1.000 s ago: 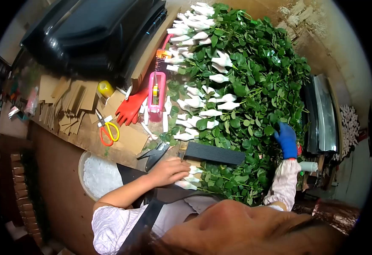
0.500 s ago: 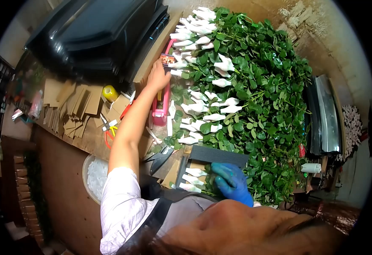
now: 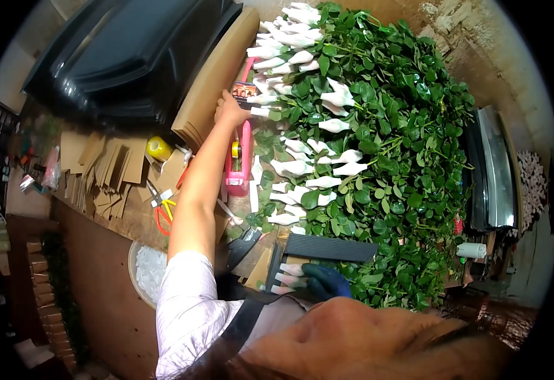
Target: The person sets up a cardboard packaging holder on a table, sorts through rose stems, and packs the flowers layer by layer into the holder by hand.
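Note:
My bare left hand (image 3: pixel 229 114) is stretched out at the lower left corner of a phone (image 3: pixel 245 90), thumb and forefinger apart. The phone has a lit picture and stands by a pink tape dispenser (image 3: pixel 238 180) with a yellow roll. My right hand (image 3: pixel 326 282), in a blue glove, lies beside a few flower heads in white net sleeves (image 3: pixel 289 280), its fingertips at the top one. Shadow blurs its fingers. These flowers lie on cardboard beside a ribbed dark strip (image 3: pixel 331 247). More white-sleeved flowers (image 3: pixel 337 96) with leafy green stems (image 3: pixel 403 139) are piled beyond.
A black plastic stack (image 3: pixel 125 57) and a cardboard sheet (image 3: pixel 217 69) stand at the far left. Cut cardboard pieces (image 3: pixel 109 161), yellow tape (image 3: pixel 158 149), red-handled pliers (image 3: pixel 162 209) and dark scissors (image 3: pixel 245 247) lie nearby. A bucket of white pieces (image 3: pixel 147 272) stands below the table edge.
The view has shifted slightly. My left hand stays by the phone, its fingers now left of the screen. My gloved right hand has moved left and down against the sleeved flower heads, into shadow.

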Demonstrator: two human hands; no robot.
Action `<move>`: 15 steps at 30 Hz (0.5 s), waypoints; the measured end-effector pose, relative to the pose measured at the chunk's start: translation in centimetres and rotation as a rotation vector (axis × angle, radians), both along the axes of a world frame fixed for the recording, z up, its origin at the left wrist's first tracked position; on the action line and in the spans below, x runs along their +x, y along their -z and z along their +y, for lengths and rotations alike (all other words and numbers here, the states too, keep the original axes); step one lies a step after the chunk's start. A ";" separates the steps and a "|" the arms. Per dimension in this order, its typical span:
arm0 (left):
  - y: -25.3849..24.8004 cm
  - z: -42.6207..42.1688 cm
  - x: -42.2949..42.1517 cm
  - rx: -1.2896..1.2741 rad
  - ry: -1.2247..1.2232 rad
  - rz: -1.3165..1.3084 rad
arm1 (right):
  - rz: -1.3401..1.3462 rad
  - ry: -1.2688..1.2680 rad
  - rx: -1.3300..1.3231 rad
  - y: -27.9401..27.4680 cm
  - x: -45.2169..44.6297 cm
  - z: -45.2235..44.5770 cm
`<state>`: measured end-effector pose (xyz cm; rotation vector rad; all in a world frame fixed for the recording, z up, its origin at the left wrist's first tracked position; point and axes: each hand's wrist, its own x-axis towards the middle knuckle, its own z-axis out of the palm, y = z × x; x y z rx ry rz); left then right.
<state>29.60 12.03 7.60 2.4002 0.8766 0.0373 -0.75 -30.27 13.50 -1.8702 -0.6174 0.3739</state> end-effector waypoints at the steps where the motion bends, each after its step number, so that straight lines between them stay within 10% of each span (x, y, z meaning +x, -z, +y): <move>1: -0.2 0.0 0.2 -0.025 0.008 0.005 | 0.018 0.007 0.001 0.5 -0.2 -0.1; 15: 1.4 0.8 -0.5 -0.211 0.068 -0.232 | -0.007 -0.023 -0.010 0.4 -0.2 -0.2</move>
